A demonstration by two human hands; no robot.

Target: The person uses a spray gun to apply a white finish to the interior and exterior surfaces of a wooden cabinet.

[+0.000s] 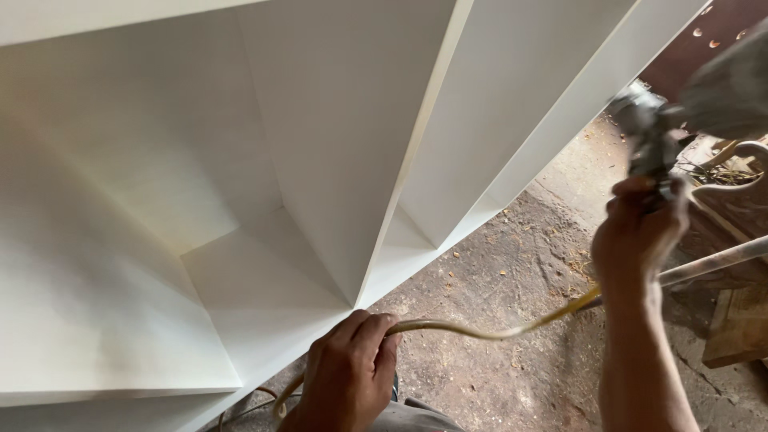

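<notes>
A large white cabinet (240,160) with upright dividers and shelves fills the left and middle of the head view. My right hand (636,236) is raised at the right and grips the handle of a grey, paint-crusted spray gun (652,132) with a blurred cup (728,88) on top. A yellowish air hose (480,330) runs from the gun down to my left hand (348,376), which is closed around it near the cabinet's bottom edge. The gun's nozzle points toward the cabinet's right side.
The dirt floor (512,272) is strewn with wood shavings. Carved wooden pieces and a plank (736,320) lie at the right edge, with a pale pole (712,264) slanting across them. Thin cables lie at the bottom by my left wrist.
</notes>
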